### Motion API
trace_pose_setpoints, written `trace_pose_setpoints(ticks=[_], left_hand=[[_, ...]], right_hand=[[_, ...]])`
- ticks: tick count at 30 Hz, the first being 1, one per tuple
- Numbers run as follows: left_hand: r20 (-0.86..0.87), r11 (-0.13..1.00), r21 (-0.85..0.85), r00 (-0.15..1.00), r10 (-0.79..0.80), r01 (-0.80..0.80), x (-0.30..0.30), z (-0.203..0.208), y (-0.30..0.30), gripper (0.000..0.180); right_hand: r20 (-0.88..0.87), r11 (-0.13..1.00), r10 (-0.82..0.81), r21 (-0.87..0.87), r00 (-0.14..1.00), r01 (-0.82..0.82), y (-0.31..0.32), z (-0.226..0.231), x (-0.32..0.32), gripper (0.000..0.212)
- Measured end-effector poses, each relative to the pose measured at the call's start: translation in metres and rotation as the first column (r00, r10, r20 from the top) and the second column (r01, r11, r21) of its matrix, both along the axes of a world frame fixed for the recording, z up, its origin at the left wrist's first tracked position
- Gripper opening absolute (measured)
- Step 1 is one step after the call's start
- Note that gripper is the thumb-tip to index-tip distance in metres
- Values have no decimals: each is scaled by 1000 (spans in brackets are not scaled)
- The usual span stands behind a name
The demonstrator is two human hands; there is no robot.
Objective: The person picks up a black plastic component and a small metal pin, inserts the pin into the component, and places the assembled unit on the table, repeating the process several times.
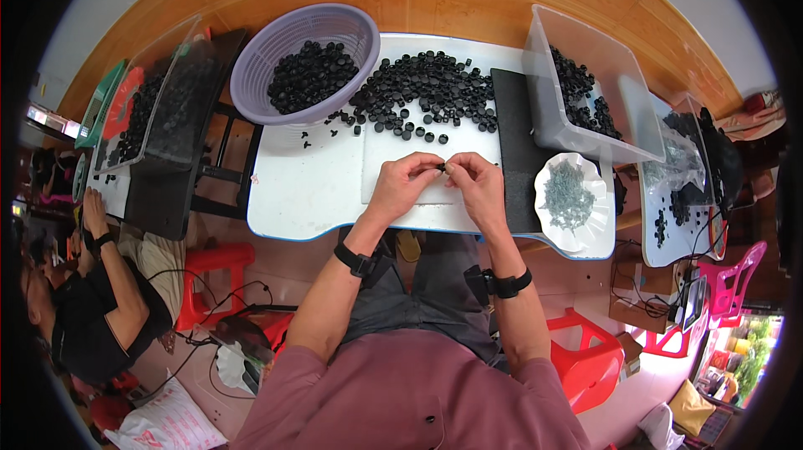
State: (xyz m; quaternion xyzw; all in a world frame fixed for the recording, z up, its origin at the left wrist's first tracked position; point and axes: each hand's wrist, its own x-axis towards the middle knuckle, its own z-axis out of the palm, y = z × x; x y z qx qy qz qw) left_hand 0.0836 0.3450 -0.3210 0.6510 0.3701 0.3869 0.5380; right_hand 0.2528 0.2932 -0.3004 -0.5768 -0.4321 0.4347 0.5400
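My left hand (400,186) and my right hand (478,191) meet over the front of the white table (293,182). Thumbs and forefingers pinch a small black part (441,167) between them; its detail is too small to make out. Just beyond my fingers spreads a heap of small round black pieces (427,86), with a few single ones at its near side. Several tiny black bits (307,145) lie to the left of my hands. Right of my right hand, a white fluted dish (579,241) holds many small clear pieces (567,195).
A purple basket (261,57) of black pieces stands at the back left, a clear plastic bin (598,142) at the back right. Between heap and bin lies a black mat (517,149). Red stools (585,358) flank me. Another person (100,299) sits at far left.
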Motion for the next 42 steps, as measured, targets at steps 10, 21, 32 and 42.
trace_pose_setpoints(ticks=[10, 21, 32, 42], left_hand=[[11, 996, 94, 1000, -4, 3, 2, -4, 0, 22], [-39, 999, 23, 999, 25, -25, 0, 8, -3, 24], [109, 996, -83, 994, 20, -11, 0, 2, -1, 25], [19, 1000, 21, 1000, 1, -1, -1, 2, -1, 25]], right_hand=[[252, 992, -72, 117, 965, 44, -6, -3, -13, 11], [-6, 988, -97, 122, 995, 97, -9, -7, -7, 12], [15, 987, -77, 140, 997, 75, -5, -13, -7, 13], [56, 992, -72, 110, 996, 65, -3, -9, -7, 12]])
